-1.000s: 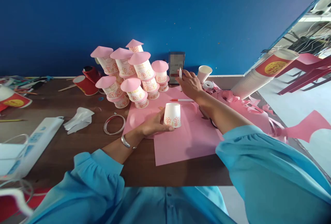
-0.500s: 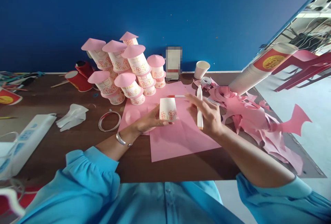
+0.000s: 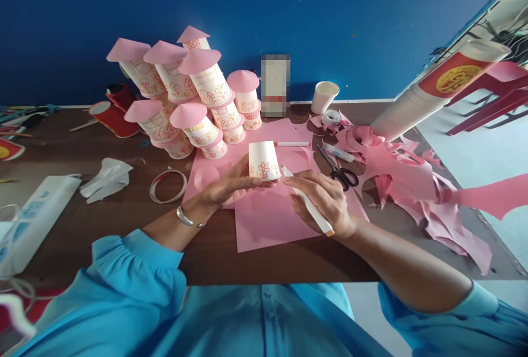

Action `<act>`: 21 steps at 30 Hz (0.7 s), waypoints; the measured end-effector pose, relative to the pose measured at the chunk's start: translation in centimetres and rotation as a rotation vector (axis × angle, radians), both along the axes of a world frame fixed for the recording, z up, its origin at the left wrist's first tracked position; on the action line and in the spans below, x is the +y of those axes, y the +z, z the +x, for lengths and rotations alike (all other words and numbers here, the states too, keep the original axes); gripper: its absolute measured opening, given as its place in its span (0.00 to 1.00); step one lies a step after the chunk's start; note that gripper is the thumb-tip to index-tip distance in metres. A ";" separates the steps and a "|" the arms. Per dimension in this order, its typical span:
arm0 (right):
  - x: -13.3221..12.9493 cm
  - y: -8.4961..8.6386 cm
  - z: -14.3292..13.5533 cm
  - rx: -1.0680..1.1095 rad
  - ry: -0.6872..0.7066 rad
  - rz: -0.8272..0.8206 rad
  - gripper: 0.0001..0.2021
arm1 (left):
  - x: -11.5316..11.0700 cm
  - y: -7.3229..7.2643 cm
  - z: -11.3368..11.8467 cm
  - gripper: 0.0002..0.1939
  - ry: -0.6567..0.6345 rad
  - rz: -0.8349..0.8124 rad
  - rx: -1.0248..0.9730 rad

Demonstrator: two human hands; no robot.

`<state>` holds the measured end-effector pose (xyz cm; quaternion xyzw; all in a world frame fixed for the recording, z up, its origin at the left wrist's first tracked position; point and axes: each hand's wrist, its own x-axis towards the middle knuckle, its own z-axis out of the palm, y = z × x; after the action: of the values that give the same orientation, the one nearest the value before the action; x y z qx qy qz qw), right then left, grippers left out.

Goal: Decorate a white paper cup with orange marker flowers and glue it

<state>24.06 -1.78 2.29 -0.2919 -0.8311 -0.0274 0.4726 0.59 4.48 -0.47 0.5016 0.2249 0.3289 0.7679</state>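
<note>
My left hand (image 3: 231, 184) holds a white paper cup (image 3: 263, 158) upside down, with orange flowers drawn near its rim. Between the fingers of my right hand (image 3: 324, 197) is a white marker (image 3: 309, 207) with an orange end; its tip is close to the right side of the cup, and whether it touches I cannot tell. Both hands are above pink paper sheets (image 3: 264, 230). Beyond the cup lies a red and white marker (image 3: 292, 144). At the back left, decorated cup towers (image 3: 210, 87) with pink cone tops stand in a group.
Scissors (image 3: 339, 172), a glue tube (image 3: 338, 152) and pink scraps (image 3: 412, 181) lie at the right, near a long cup stack (image 3: 404, 109). A white cup (image 3: 325, 97) and phone (image 3: 275, 86) stand behind. Tape (image 3: 168, 186) and a power strip (image 3: 37, 219) lie left.
My right hand has turned the marker and brought its tip down and left to the cup. The scissors now show fully. The whole view has shifted slightly.
</note>
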 end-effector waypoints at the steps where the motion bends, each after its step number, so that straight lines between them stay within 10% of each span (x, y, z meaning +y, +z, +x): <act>1: 0.1 -0.2 0.0 -0.006 0.000 -0.006 0.20 | 0.0 -0.2 0.0 0.29 -0.001 -0.004 -0.014; 10: 0.1 -1.3 -0.6 -0.022 0.043 -0.033 0.21 | -0.4 0.2 0.3 0.20 -0.027 0.010 0.033; 21: -0.9 0.3 -0.4 0.020 0.077 -0.017 0.16 | -0.6 0.4 0.3 0.36 0.015 0.035 0.120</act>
<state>23.63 -2.70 2.62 -0.2641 -0.8370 0.0010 0.4792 0.92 3.83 -0.09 0.5322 0.2685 0.3076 0.7416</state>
